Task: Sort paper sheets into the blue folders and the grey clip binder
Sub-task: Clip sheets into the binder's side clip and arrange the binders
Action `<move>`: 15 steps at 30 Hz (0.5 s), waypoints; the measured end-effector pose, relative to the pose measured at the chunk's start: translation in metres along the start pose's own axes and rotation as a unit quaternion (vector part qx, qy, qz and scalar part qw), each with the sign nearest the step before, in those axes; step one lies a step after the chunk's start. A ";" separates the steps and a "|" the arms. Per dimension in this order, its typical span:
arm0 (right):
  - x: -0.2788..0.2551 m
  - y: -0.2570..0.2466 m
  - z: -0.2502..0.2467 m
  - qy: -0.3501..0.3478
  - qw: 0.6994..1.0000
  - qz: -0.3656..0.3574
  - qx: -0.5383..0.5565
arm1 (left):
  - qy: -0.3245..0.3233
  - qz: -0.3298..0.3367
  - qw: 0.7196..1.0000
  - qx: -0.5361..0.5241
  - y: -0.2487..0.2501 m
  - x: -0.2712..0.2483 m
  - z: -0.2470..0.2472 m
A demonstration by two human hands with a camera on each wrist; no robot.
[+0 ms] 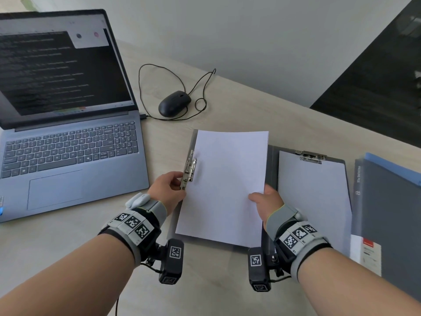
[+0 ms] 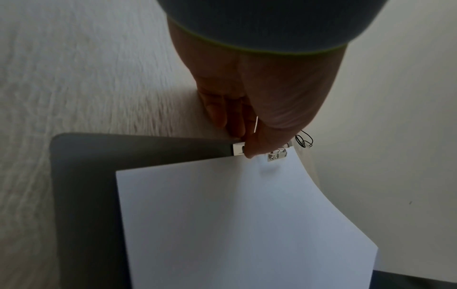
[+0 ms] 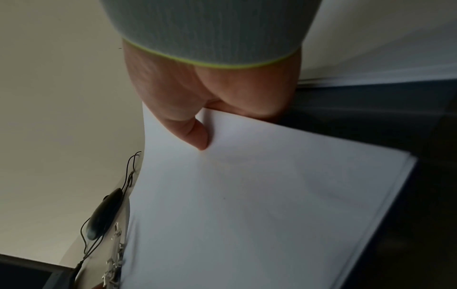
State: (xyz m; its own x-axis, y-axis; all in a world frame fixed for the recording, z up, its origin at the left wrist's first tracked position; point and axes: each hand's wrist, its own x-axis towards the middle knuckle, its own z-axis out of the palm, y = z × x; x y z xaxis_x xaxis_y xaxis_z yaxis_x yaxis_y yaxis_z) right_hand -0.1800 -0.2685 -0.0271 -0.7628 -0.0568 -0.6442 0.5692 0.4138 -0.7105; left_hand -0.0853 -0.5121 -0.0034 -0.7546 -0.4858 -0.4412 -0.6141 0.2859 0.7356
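Head view: left hand [image 1: 169, 187] pinches the clip lever [image 1: 189, 169] at 9 o'clock, right hand [image 1: 265, 201] grips the paper sheet [image 1: 227, 183]; early release may crease it.

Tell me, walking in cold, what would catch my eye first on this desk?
Most likely the white paper sheet in the middle, held over an open grey clip binder: the right hand pinches its near right edge while the left hand grips the metal clip at its left side. Next, the open laptop with a dark screen at the left, and the black mouse with its looping cable behind the sheet.
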 end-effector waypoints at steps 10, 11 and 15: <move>-0.002 -0.008 0.000 -0.006 0.999 -0.008 -0.035 | -0.002 0.003 1.000 -0.002 -0.001 0.001 0.002; -0.003 -0.011 -0.001 -0.003 0.999 -0.009 -0.048 | -0.004 0.002 1.000 -0.002 -0.002 0.001 0.002; -0.003 -0.015 -0.011 0.025 0.993 -0.016 -0.111 | -0.004 -0.005 1.000 -0.002 -0.005 0.004 0.002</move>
State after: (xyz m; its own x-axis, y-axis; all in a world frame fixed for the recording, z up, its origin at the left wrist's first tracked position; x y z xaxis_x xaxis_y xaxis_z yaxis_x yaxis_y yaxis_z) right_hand -0.1890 -0.2645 -0.0115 -0.7967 -0.0310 -0.6035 0.4665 0.6033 -0.6468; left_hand -0.0857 -0.5141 -0.0094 -0.7505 -0.4814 -0.4527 -0.6204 0.2772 0.7337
